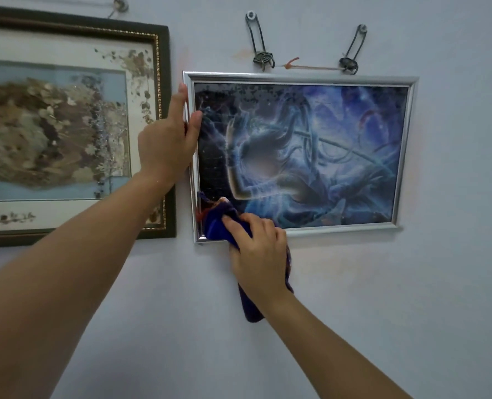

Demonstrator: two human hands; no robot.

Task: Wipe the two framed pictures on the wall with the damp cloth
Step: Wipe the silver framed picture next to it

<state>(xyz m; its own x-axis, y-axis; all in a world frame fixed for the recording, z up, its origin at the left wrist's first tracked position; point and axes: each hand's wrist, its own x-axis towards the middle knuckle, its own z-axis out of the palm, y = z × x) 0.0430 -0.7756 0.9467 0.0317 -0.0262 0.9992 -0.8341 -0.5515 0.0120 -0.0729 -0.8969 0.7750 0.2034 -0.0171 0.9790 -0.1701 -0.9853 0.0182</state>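
At the lower left corner of the silver-framed picture [300,79], the right hand [260,251] presses a dark blue cloth [218,223] against the frame, fingers curled over the bunched fabric with a loose tail of it hanging down the wall below the wrist. Whether the cloth is damp I cannot tell from here. A little higher, the left hand [170,139] lies flat and open along the left edge of that same frame, holding nothing, the thumb over the front edge and the fingers pointing up beside it; it looks to be steadying the picture while the other hand rubs.

Judging by where the cloth sits, the wiping of this picture is in progress at its bottom left corner. The upper left of the glass shows a speckled, mottled patch, which may be dust or part of the print; if dust, that area is yet to be cleaned. The rest of the glass looks fairly clear, though I cannot say it has been wiped.

Further left hangs the dark-framed picture [164,82] with a gilt inner border, close beside the silver one but apart from it. No hand or cloth touches it, and nothing shows whether it has been wiped.

Above, the wire hooks [263,59] hold the silver frame to the wall [354,298].
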